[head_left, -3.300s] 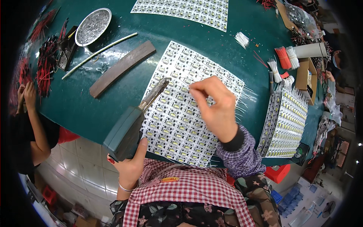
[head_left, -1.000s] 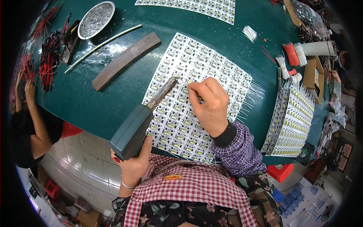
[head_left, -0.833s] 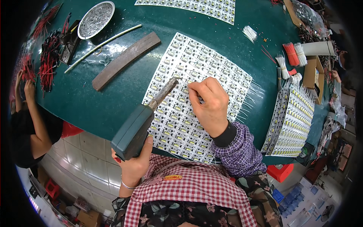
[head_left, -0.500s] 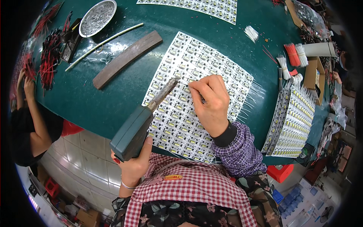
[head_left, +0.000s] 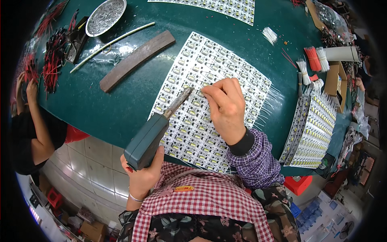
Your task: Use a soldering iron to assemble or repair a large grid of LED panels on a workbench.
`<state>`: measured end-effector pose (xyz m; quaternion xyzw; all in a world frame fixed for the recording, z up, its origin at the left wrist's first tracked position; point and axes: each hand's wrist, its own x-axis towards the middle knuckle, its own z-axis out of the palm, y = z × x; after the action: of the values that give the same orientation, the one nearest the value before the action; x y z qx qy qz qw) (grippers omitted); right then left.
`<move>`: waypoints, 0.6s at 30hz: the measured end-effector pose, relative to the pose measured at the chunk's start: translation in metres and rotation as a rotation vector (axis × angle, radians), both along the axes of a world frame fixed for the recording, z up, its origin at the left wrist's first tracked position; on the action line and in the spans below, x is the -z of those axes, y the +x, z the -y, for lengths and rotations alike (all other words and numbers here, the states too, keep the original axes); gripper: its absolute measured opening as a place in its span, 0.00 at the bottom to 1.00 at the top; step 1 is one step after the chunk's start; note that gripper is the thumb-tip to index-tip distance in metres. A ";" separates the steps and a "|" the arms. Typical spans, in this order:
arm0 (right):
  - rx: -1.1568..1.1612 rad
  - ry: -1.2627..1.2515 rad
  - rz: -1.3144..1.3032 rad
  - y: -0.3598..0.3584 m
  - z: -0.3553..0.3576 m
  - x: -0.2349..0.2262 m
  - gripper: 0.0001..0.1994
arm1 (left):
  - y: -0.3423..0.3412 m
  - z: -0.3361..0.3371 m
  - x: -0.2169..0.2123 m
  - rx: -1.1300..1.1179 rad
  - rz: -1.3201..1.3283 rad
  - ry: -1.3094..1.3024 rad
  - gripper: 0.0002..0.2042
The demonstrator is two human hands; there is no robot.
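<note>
In my left hand (head_left: 147, 175) is a dark green soldering gun (head_left: 147, 141), its fingers closed round the grip. Its long metal tip points away and to the right, close over a white panel of small circuit boards (head_left: 177, 137) with yellowish LEDs. Just right of the tip, my right hand (head_left: 226, 111) is closed in a pinch above the panel. Whatever is between its fingertips is too small to make out. Thin white wires (head_left: 266, 108) stick out from the panel's right edge.
A curved brown bar (head_left: 137, 60), a pale rod (head_left: 113, 46) and a metal bowl (head_left: 105, 18) lie at the far left. Stacked panels (head_left: 312, 133), wire bundles (head_left: 312, 58) and a cardboard box (head_left: 336, 84) are at the right. Another person's arm (head_left: 40, 125) is at the left edge.
The soldering gun has shifted a little to the right and nearer to me, its tip now closer to my right fingertips. My right hand stays almost in place, still pinched.
</note>
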<state>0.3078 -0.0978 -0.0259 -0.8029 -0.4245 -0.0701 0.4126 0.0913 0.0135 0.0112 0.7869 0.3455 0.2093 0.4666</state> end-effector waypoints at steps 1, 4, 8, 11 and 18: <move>0.000 -0.001 0.002 0.000 0.000 0.000 0.08 | -0.001 0.001 0.001 0.020 -0.023 0.084 0.08; -0.003 -0.010 0.006 0.000 0.001 0.000 0.08 | -0.004 0.002 0.003 0.051 -0.061 0.194 0.09; -0.002 -0.001 0.010 0.001 0.001 0.000 0.08 | -0.001 0.002 -0.005 0.034 -0.049 0.015 0.11; -0.001 -0.001 0.010 0.002 0.001 0.000 0.08 | -0.005 0.005 -0.003 0.032 -0.122 0.109 0.12; -0.003 -0.005 0.019 0.003 0.001 0.001 0.08 | -0.017 0.010 -0.001 -0.165 0.120 -0.204 0.18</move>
<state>0.3104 -0.0988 -0.0273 -0.8026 -0.4298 -0.0759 0.4066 0.0745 0.0033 0.0122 0.6903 0.4000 0.2577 0.5451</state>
